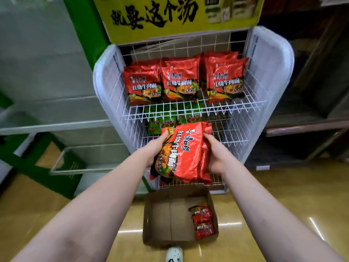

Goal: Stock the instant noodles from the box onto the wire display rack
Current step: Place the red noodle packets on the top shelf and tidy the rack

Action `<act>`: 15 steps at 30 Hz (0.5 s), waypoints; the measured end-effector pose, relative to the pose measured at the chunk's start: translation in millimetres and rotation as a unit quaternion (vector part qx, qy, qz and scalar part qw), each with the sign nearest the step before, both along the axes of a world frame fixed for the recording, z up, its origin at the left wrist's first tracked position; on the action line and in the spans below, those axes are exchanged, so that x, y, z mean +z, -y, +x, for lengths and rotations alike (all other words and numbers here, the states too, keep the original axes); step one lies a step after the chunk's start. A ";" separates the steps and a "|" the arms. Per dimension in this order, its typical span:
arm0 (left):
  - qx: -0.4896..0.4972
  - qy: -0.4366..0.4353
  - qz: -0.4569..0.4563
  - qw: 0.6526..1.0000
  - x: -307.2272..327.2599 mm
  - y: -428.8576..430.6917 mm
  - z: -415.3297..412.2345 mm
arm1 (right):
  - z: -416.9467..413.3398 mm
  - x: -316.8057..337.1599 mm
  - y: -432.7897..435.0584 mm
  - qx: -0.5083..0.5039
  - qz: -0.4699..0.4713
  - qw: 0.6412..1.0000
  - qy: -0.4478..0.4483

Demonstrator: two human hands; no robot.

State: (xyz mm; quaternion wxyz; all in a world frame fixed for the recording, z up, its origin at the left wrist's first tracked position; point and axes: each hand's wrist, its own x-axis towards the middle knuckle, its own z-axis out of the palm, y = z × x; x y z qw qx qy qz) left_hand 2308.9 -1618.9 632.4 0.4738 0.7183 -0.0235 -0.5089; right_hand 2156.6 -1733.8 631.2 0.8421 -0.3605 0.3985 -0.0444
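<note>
Three rows of red noodle packs stand on the wire rack's top shelf, with green packs on the shelf below. Both arms reach forward: the left hand and right hand clamp one stack of red packs between them, its count unclear. It is in front of the lower shelves, above the floor box, which holds what look like three more packs.

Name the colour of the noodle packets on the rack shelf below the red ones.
The lower-shelf packets are green; head view shows it best.
</note>
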 end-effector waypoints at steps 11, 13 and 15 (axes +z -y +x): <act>0.089 -0.056 -0.103 0.989 50.4 23.3 24.8 | 20.9 59.8 17.6 -0.062 -0.111 0.989 0.073; 0.102 -0.061 -0.127 0.985 63.1 26.9 32.6 | 31.8 71.8 18.5 -0.092 -0.103 0.985 0.102; 0.123 -0.059 -0.152 0.979 72.8 30.5 42.8 | 43.3 81.5 16.6 -0.116 -0.096 0.980 0.126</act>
